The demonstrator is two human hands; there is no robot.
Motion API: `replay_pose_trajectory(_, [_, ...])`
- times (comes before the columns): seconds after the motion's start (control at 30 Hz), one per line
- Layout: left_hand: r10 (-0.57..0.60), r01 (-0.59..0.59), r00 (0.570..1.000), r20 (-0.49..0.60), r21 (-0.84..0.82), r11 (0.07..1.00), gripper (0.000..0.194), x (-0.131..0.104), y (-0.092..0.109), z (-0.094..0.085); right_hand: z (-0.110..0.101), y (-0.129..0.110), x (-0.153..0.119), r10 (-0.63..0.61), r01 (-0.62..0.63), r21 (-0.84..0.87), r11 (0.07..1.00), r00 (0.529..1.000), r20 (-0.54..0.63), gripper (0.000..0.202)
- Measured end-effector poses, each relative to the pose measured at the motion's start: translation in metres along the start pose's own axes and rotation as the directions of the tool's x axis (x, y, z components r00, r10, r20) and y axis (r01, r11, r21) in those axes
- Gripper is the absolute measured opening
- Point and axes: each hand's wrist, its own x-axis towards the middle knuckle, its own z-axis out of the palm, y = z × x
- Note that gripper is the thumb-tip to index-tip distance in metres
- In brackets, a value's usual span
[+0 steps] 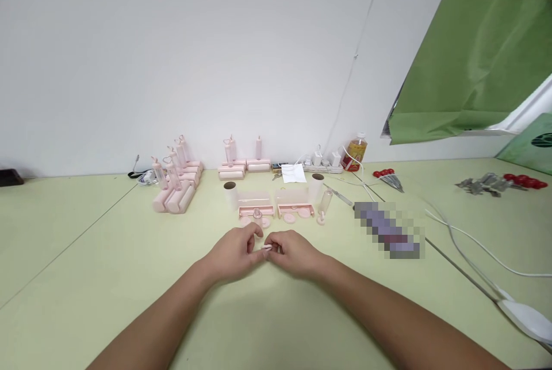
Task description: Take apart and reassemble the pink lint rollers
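Near the middle of the green table my right hand (pixel 294 252) pinches a small whitish-pink part (pixel 267 247). The thumb of my left hand (pixel 236 251) touches the same part, while its index finger is curled above. Just beyond my left fingertips stands a small clear bottle (pixel 257 217). Behind the hands lie two open pink cases (pixel 256 210) (pixel 296 210), with round pink discs (pixel 289 218) beside them. A white roll (pixel 230 194) and another white roll (pixel 316 187) stand at either side. To the right, a clear tube (pixel 326 201) stands near a small pink piece (pixel 321 218).
Several pink rollers with handles (pixel 180 197) are grouped at the back left, others (pixel 232 172) against the wall. A power strip (pixel 330 168), paper (pixel 293 173) and drink bottle (pixel 355 153) stand behind. White cables (pixel 478 249) and red-tipped metal tools (pixel 388 177) lie right.
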Motion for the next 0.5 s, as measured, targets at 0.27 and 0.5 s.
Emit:
replay_pose_trajectory(0.27, [-0.013,0.012,0.998,0.066,0.026,1.000,0.018,0.001,-0.024,-0.016,0.002,-0.005,-0.004,-0.119,0.120,-0.036,0.992,0.993,0.025,0.020])
replay_pose_trajectory(0.5, [-0.273,0.306,0.930,-0.244,0.108,0.946,0.015,0.020,-0.063,-0.041,0.004,-0.002,-0.005,-0.078,0.080,-0.074,0.994,0.997,0.026,0.031])
